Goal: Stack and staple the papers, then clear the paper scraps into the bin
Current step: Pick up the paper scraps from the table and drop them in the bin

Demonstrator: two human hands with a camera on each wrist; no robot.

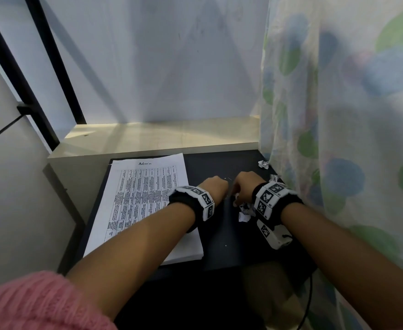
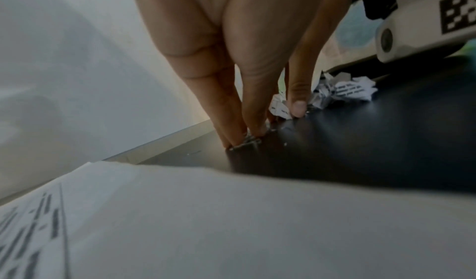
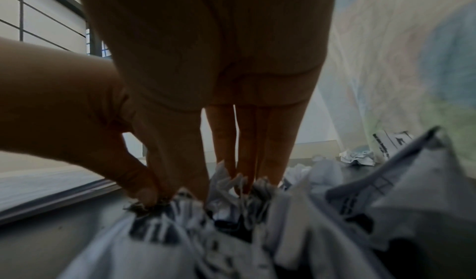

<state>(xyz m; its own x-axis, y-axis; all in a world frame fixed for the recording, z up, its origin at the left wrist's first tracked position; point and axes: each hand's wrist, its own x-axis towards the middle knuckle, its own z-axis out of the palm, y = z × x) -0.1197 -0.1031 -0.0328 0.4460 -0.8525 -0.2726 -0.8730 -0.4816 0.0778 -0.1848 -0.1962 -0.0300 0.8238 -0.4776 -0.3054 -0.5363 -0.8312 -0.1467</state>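
Observation:
A stack of printed papers (image 1: 145, 201) (image 2: 231, 222) lies on the left of the dark table (image 1: 219, 236). Just right of it, my left hand (image 1: 216, 186) (image 2: 243, 139) points its fingers down and pinches a small shiny metal bit (image 2: 247, 141), like staples, between thumb and fingertips. Close beside it, my right hand (image 1: 247, 184) (image 3: 190, 191) digs its fingers into a heap of crumpled paper scraps (image 1: 245, 210) (image 3: 231, 232) (image 2: 345, 92), thumb and fingers pinching the paper. No stapler or bin shows in any view.
Two more crumpled scraps (image 1: 263, 164) (image 1: 274, 178) lie at the table's far right, against a spotted curtain (image 1: 338, 115). A pale ledge (image 1: 162, 136) and a wall close off the back. A black cable (image 1: 307, 301) hangs off the near right edge.

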